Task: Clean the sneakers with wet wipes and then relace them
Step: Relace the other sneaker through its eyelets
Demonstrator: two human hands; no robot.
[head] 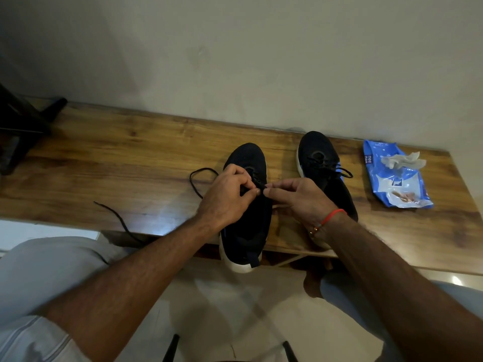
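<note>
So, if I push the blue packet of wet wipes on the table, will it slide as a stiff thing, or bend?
The wet wipes packet looks like soft, crinkled film, so it would probably bend and buckle. It lies flat on the wooden table, so it is unlikely to tip or roll. The loose wipe sticking out may shift.

The table (130, 142) is brown wood with dark grain lines and a soft shine. The two sneakers (324, 163) are dark knitted cloth, matt and a bit rough, with smooth white rubbery soles. The lace (122, 223) is thin dark woven cord. The wipes pack (400, 184) is shiny, crinkly blue plastic. The used wipe (402, 160) on it is soft, crumpled white cloth. The wall (235, 48) is matt and plain.
</note>
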